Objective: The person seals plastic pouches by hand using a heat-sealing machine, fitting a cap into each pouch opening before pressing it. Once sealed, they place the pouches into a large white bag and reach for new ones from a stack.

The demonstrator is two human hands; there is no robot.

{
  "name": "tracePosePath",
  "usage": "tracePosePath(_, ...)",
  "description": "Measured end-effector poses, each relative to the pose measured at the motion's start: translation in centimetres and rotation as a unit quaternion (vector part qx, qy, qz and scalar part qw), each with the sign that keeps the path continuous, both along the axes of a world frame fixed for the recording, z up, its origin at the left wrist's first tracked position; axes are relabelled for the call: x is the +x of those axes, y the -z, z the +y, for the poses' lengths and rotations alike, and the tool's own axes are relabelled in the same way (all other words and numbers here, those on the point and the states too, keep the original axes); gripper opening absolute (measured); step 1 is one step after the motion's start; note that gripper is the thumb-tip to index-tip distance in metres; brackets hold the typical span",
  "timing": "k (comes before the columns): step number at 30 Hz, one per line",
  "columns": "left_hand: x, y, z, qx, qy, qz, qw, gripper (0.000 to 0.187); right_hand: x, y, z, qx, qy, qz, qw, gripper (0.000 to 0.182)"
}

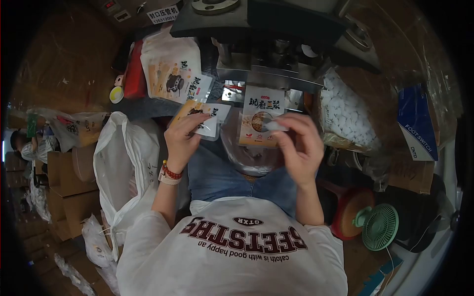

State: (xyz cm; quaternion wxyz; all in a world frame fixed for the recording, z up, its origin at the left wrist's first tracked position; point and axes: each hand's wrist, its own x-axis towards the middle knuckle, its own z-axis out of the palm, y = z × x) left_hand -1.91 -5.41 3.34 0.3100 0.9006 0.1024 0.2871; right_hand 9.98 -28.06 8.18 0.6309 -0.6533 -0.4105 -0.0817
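Note:
My left hand [185,137] is closed on a small printed pouch [210,126] with a white and orange face, near the stacked pouches [173,74]. Between the thumb and fingers of my right hand [298,143] is a small whitish translucent piece [276,125], blurred. Behind it, another printed pouch [259,106] has its top edge at the metal jaws of the machine [276,66] and hangs down over a clear plastic bag [254,160] at my lap.
A bag of small white pieces [348,113] lies right of the machine, beside a blue box [417,123]. A green fan [380,227] stands lower right. At the left are a white sack [118,172], cardboard boxes [71,192] and a red object [134,71]. A person's part shows far left.

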Motion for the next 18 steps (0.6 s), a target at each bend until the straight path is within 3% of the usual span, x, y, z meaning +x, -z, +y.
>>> tracePosePath(5,0.5,-3.3,-3.1,0.103,0.081,-0.044,0.99,0.04,-0.3,0.9,1.9,-0.048,-0.079,-0.132,0.987,0.028)
tracePosePath(7,0.4,-4.1,-3.4,-0.018,0.202,-0.02,0.979,0.036,-0.1,-0.6,0.8,-0.027,-0.112,-0.113,0.987,0.026)
tracePosePath(9,1.2,-3.8,-4.1,-0.051,0.247,-0.041,0.967,0.03,0.1,-1.0,0.2,-0.009,-0.142,-0.09,0.986,0.024)
tracePosePath(11,2.1,-2.4,-5.2,-0.229,0.23,0.091,0.942,0.024,0.6,-0.6,0.1,-0.088,-0.036,-0.056,0.994,0.028)
tracePosePath(12,2.8,-1.2,-5.6,-0.23,0.23,0.092,0.941,0.024,0.8,-0.3,0.0,-0.089,-0.036,-0.055,0.994,0.028)
tracePosePath(14,5.2,1.0,-6.1,-0.472,0.172,0.197,0.842,0.023,1.9,0.0,-0.8,-0.087,0.104,0.022,0.99,0.031)
tracePosePath(15,6.2,1.1,-6.6,-0.554,0.141,0.162,0.804,0.025,2.6,-0.4,-1.7,-0.092,0.146,0.031,0.985,0.029)
tracePosePath(16,6.9,0.9,-6.5,-0.555,0.141,0.162,0.804,0.025,3.3,-0.7,-2.9,-0.098,0.187,0.041,0.977,0.027)
tracePosePath(18,8.7,0.4,-6.0,-0.647,0.146,0.138,0.736,0.026,5.6,-0.6,-5.0,-0.159,0.277,-0.001,0.948,0.024)
